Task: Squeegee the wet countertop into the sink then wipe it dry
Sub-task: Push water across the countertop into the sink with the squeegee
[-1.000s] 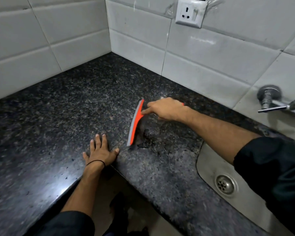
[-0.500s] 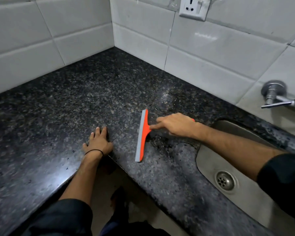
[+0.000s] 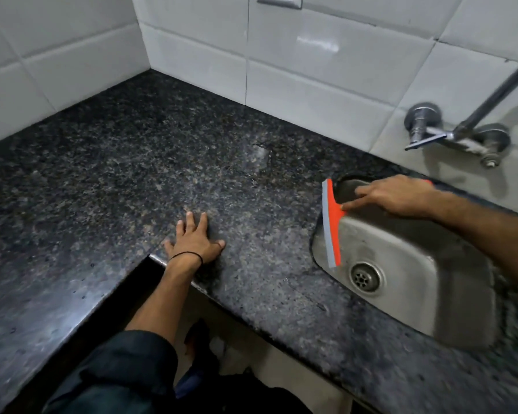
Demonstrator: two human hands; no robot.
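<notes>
My right hand point(image 3: 398, 198) grips the handle of an orange squeegee point(image 3: 332, 222) with a grey rubber blade. Its blade hangs over the left rim of the steel sink point(image 3: 401, 264), past the counter's edge. The dark speckled granite countertop point(image 3: 132, 174) is L-shaped and runs into a tiled corner. A small patch of water point(image 3: 259, 155) glistens on it near the back wall. My left hand point(image 3: 196, 242) lies flat on the countertop at the inner corner of its front edge, fingers spread, a black band on the wrist.
A metal tap point(image 3: 449, 132) with a lever juts from the white tiled wall above the sink. The drain point(image 3: 364, 277) sits in the sink's left part. A wall socket point(image 3: 278, 0) is at the top edge. Floor shows below the counter's front edge.
My right hand has dragged the squeegee to the right across the countertop, from its middle to the sink's left rim. The view has shifted right. My left hand stays flat on the counter.
</notes>
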